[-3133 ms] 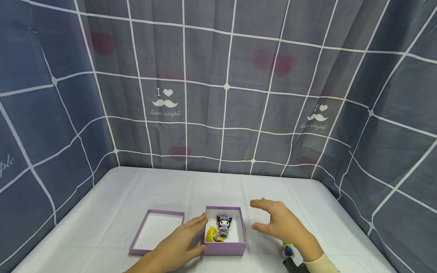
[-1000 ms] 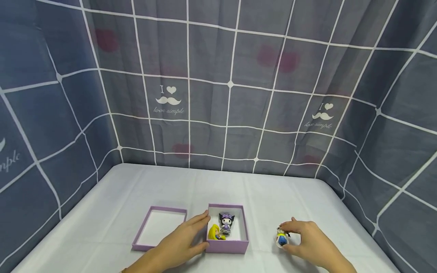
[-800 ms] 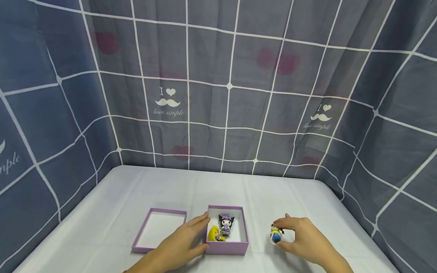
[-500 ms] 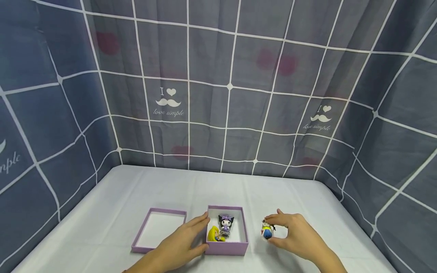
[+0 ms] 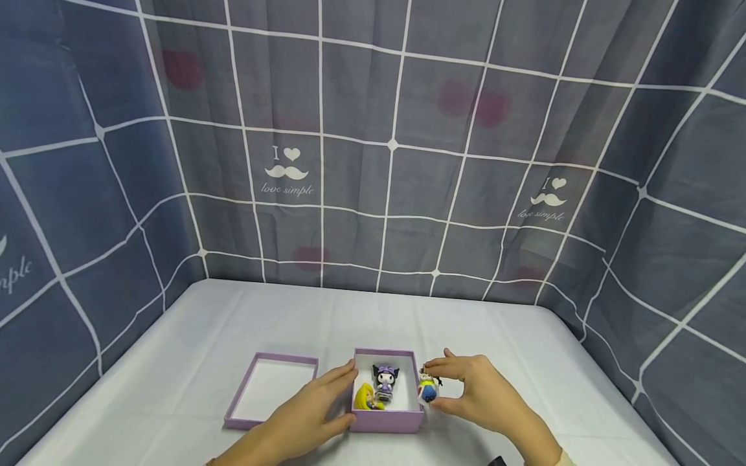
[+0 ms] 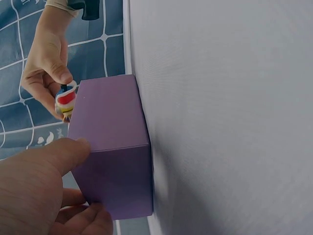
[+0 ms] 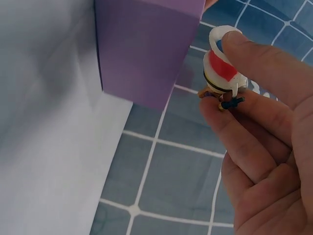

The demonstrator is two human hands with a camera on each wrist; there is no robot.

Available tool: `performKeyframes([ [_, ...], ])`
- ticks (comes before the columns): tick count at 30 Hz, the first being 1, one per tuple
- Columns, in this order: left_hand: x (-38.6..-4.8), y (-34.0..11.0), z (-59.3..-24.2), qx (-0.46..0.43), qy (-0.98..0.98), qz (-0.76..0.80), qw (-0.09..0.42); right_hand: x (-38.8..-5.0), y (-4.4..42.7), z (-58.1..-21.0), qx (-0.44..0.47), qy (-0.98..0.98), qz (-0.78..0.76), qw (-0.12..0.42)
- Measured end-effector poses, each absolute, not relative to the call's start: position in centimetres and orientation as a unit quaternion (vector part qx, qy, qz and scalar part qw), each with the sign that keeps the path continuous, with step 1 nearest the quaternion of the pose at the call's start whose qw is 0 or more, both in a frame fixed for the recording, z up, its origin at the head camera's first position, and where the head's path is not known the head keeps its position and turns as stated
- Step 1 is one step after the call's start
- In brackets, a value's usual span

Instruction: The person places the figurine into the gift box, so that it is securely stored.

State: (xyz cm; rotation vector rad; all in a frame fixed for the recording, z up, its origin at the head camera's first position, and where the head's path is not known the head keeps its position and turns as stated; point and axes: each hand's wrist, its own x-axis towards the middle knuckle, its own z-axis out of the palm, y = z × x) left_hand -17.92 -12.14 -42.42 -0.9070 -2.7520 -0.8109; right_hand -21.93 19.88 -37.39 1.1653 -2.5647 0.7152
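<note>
At lower right of centre, your right hand (image 5: 485, 393) angles inward, fingers pinching the toy (image 5: 428, 387) near the box (image 5: 386, 422); your left hand (image 5: 305, 411), fingers extended, touches the box's left side.

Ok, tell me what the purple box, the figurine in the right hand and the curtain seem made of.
Purple box: probably stiff cardboard, matte, going by its crisp edges and flat walls.
Figurine: likely smooth painted plastic or vinyl, with blocks of colour.
Curtain: seemingly matte cloth, judging by soft creases; fibre unclear.
</note>
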Motion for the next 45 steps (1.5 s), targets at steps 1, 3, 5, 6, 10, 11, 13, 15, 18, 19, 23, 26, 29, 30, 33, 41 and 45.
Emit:
performKeyframes([
  [1,-17.9,-12.1,-42.5,-0.301,-0.913,-0.268,0.068,-22.0,19.7,-37.4,0.403,-0.875,0.244,0.116],
  [3,-17.9,-12.1,-42.5,-0.302,-0.912,-0.267,0.070,-22.2,19.2,-37.4,0.411,-0.873,0.239,0.112],
  [5,-17.9,-12.1,-42.5,-0.302,-0.913,-0.266,0.069,-22.4,18.8,-37.3,0.418,-0.872,0.232,0.104],
  [6,-17.9,-12.1,-42.5,-0.302,-0.913,-0.266,0.069,-22.6,18.6,-37.3,0.421,-0.872,0.229,0.100],
  [10,-17.9,-12.2,-42.4,-0.298,-0.915,-0.266,0.064,-23.0,18.1,-37.1,0.422,-0.875,0.222,0.083],
  [11,-17.9,-12.2,-42.4,-0.297,-0.915,-0.266,0.063,-23.1,18.0,-37.1,0.421,-0.876,0.221,0.079],
  [13,-17.9,-12.2,-42.4,-0.296,-0.916,-0.264,0.063,-23.3,17.8,-37.2,0.418,-0.879,0.216,0.074],
  [15,-18.0,-12.2,-42.4,-0.295,-0.917,-0.262,0.063,-23.4,17.7,-37.3,0.415,-0.882,0.209,0.072],
  [18,-18.0,-12.1,-42.4,-0.294,-0.918,-0.261,0.061,-23.6,17.5,-37.5,0.414,-0.886,0.197,0.070],
  [19,-17.9,-12.1,-42.4,-0.293,-0.918,-0.261,0.060,-23.6,17.5,-37.6,0.414,-0.887,0.193,0.069],
  [23,-17.9,-12.1,-42.3,-0.291,-0.919,-0.261,0.056,-23.8,17.2,-37.4,0.424,-0.886,0.178,0.060],
  [26,-17.8,-12.1,-42.2,-0.290,-0.920,-0.260,0.053,-24.0,16.9,-37.0,0.438,-0.882,0.166,0.048],
  [29,-17.8,-12.1,-42.2,-0.289,-0.920,-0.260,0.051,-24.2,16.4,-36.7,0.455,-0.877,0.148,0.042],
  [30,-17.8,-12.1,-42.3,-0.289,-0.920,-0.260,0.051,-24.2,16.2,-36.7,0.460,-0.875,0.144,0.039],
  [33,-17.9,-12.1,-42.3,-0.291,-0.919,-0.261,0.054,-24.3,15.7,-36.7,0.467,-0.874,0.127,0.034],
  [41,-17.9,-12.1,-42.3,-0.294,-0.918,-0.262,0.056,-24.4,14.5,-36.6,0.452,-0.887,0.094,0.002],
  [45,-17.9,-12.1,-42.2,-0.293,-0.918,-0.261,0.057,-24.4,13.9,-36.4,0.442,-0.894,0.075,-0.015],
])
